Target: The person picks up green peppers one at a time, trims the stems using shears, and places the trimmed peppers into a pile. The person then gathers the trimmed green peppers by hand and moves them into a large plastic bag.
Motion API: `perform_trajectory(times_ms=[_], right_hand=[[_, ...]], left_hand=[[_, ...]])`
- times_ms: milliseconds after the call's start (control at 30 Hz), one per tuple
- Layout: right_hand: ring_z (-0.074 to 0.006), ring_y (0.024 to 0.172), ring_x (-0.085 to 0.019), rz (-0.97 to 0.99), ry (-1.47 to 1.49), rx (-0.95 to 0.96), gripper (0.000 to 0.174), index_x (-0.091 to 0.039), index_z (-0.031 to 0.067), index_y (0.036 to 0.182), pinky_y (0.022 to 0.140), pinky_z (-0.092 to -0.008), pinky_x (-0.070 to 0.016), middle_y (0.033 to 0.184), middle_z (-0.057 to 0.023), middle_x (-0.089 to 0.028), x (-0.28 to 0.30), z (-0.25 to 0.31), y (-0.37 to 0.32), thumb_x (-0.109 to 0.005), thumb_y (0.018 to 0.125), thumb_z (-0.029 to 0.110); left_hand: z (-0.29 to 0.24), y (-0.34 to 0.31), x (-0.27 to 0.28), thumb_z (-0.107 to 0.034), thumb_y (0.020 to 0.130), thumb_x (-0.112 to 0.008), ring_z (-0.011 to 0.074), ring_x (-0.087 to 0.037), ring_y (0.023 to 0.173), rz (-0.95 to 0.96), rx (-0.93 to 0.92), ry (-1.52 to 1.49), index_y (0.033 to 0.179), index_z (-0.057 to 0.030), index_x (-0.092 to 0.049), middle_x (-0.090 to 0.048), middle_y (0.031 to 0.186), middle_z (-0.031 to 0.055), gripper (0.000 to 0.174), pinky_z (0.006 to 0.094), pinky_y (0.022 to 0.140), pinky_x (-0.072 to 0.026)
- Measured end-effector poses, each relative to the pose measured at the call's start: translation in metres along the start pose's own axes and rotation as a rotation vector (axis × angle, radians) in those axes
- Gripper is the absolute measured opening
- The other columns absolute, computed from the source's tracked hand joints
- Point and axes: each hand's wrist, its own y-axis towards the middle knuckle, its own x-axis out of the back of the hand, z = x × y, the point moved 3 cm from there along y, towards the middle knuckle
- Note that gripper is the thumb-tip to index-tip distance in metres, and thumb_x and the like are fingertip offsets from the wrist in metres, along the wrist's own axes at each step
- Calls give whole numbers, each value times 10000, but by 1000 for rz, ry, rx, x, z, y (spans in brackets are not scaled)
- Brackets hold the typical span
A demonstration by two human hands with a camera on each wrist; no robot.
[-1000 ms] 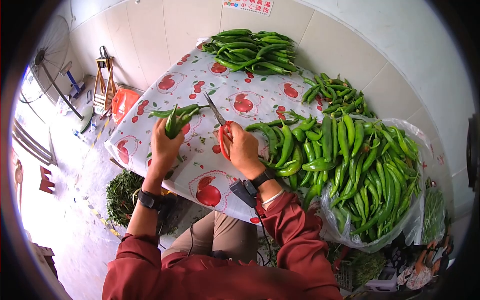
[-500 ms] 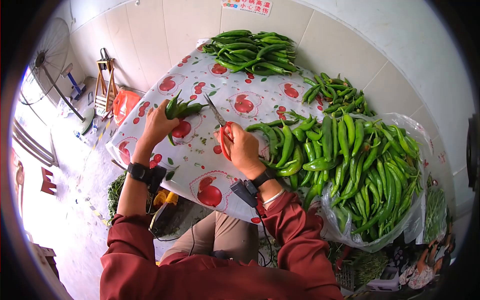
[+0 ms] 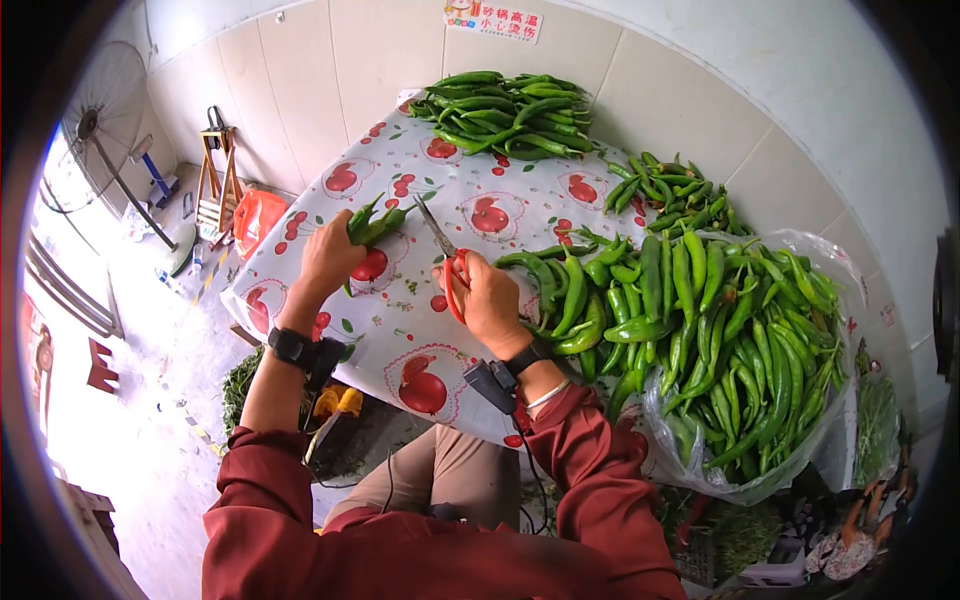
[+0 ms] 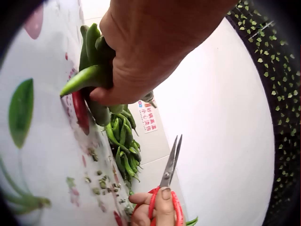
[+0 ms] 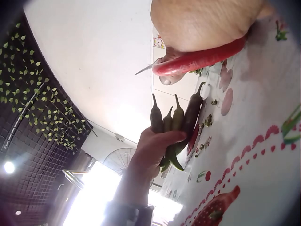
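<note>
Several green chili peppers [image 3: 378, 229] are bunched in my left hand [image 3: 332, 256], which grips them over the left part of the table. In the right wrist view, the stems of the held peppers [image 5: 178, 117] stick up past the thumb, at uneven heights. My right hand [image 3: 488, 300] holds a pair of scissors [image 3: 452, 288] by its red handles. The scissors' metal blades [image 4: 171, 160] point up and away, slightly parted at the tips. In the head view the blade tips come close to the stem ends of the bunch.
A cherry-patterned tablecloth [image 3: 400, 340] covers the table, with small green stem scraps [image 5: 207, 121] on it. Right of my right hand, a big heap of peppers [image 3: 700, 330] spills from a clear plastic bag [image 3: 845, 290]. Further piles [image 3: 505, 115] lie at the back by the wall.
My left hand has moved up and away from me with its peppers. They now sit gathered together, where one earlier lay crosswise. My right hand and the scissors have stayed nearly in place.
</note>
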Motion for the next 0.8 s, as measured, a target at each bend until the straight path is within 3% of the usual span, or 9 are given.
perform_trajectory(times_ms=[67, 100, 133, 233, 333, 400, 467, 700, 800], right_hand=[[-323, 588, -619, -44, 33, 21, 376, -558, 33, 838, 516, -395, -473, 692, -113, -628, -3, -2, -1, -682, 818, 388], [-320, 579, -618, -80, 67, 39, 380, -556, 32, 829, 513, -392, -473, 679, -113, -622, -2, -2, 0, -685, 815, 389], [-320, 579, -618, -88, 66, 36, 380, -556, 32, 829, 513, -392, -473, 679, -113, -622, -1, -4, 1, -685, 815, 389], [-310, 554, -615, -73, 35, 48, 382, -552, 33, 808, 499, -382, -471, 655, -107, -615, -1, 0, 1, -693, 808, 389], [-321, 582, -601, -17, 61, -12, 400, -542, 24, 816, 521, -397, -462, 665, -117, -594, 0, 2, 3, -696, 802, 392], [-341, 653, -579, -91, 26, 144, 431, -526, 3, 838, 578, -418, -450, 709, -146, -566, -1, 2, 6, -712, 783, 388], [-352, 683, -565, -95, 22, 153, 448, -517, -8, 846, 606, -428, -442, 728, -159, -553, 2, 1, 6, -720, 773, 385], [-381, 722, -547, -123, -33, 153, 475, -505, -27, 861, 651, -447, -432, 755, -185, -546, 0, -2, 7, -736, 756, 374], [-384, 729, -550, -131, -41, 142, 458, -506, -26, 866, 653, -447, -433, 758, -197, -551, 0, -4, 7, -722, 774, 368]], left_hand=[[8, -4, 0, -128, 676, -614, 390, -610, 821, -89, 43, -182, 1019, 3, -572, -620, 841, 241, 370, 430, 736, -469], [6, -10, 4, -99, 688, -638, 278, -633, 750, -138, -13, -337, 989, 17, -589, -642, 806, 159, 327, 354, 699, -483], [5, -14, 6, -99, 688, -638, 278, -633, 750, -135, -20, -335, 989, 17, -589, -642, 806, 159, 327, 354, 699, -483], [17, -25, 7, -47, 739, -656, 113, -591, 693, -53, 77, -853, 925, 27, -616, -622, 818, 27, 204, 255, 635, -474], [17, -37, 11, -51, 739, -671, 123, -593, 666, 1, 181, -1077, 928, 20, -621, -627, 819, 42, 208, 255, 605, -474], [19, -43, 8, -51, 743, -670, 133, -598, 645, 14, 227, -1103, 948, 30, -614, -628, 819, 58, 227, 257, 590, -480], [13, -50, 7, -46, 752, -655, 156, -615, 643, 72, 263, -1283, 967, 56, -597, -634, 821, 84, 245, 275, 594, -507], [5, -63, 4, -43, 762, -637, 186, -639, 656, 125, 280, -1352, 988, 80, -582, -639, 825, 119, 262, 296, 603, -542], [8, -66, 0, -61, 773, -591, 203, -650, 687, 185, 287, -1295, 1062, 91, -551, -647, 875, 156, 329, 286, 628, -553]])
